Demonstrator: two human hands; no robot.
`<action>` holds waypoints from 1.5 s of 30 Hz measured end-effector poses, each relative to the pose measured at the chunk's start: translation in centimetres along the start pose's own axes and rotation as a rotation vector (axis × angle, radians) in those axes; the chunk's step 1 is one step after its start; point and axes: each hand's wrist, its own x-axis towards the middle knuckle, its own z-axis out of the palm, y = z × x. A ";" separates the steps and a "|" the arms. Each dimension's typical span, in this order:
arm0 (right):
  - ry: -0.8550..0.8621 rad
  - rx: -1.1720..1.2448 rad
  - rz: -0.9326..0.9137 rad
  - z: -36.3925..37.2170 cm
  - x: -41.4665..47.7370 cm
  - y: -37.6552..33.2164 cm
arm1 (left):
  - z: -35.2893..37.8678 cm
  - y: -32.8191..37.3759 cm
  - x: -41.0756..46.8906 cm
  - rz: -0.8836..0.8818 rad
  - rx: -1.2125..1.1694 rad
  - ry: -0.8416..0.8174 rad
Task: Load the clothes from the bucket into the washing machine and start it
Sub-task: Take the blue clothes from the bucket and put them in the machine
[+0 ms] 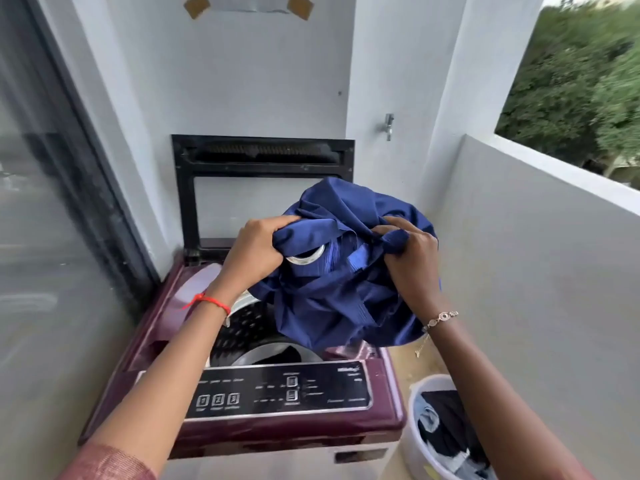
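Note:
A bunched dark blue garment (pixel 343 289) hangs above the open tub (pixel 242 327) of a maroon top-load washing machine (pixel 166 292). My left hand (pixel 256 251) grips the cloth at its left upper edge. My right hand (pixel 408 258) pinches a fold at its right upper edge. Dark clothing lies at the bottom of the tub, partly hidden by the garment. The machine's lid (pixel 263 188) stands upright against the wall. Its black control panel (pixel 280 393) faces me. A white bucket (pixel 420 441) with several dark and light blue clothes stands on the floor to the machine's right.
A glass sliding door (pixel 52 237) runs along the left. A low grey balcony wall (pixel 540 271) closes off the right, with trees beyond. A metal tap (pixel 389 126) sticks out of the white wall behind the machine.

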 end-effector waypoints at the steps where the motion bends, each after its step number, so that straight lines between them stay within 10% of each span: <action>1: -0.012 0.003 -0.005 1.2 -0.1 -1.5 | -1.5 -1.0 -0.7 -0.019 0.008 0.019; 17: -0.243 0.073 -0.035 15.6 -2.2 -5.0 | -4.1 -15.4 -4.9 -0.153 0.111 0.056; 36: -1.505 -0.173 0.421 32.8 -14.1 10.3 | 10.2 -30.2 -10.1 -0.446 0.241 -1.064; 45: -1.707 -0.174 0.419 33.5 -14.5 10.5 | 11.3 -29.7 -9.8 -0.467 0.201 -1.117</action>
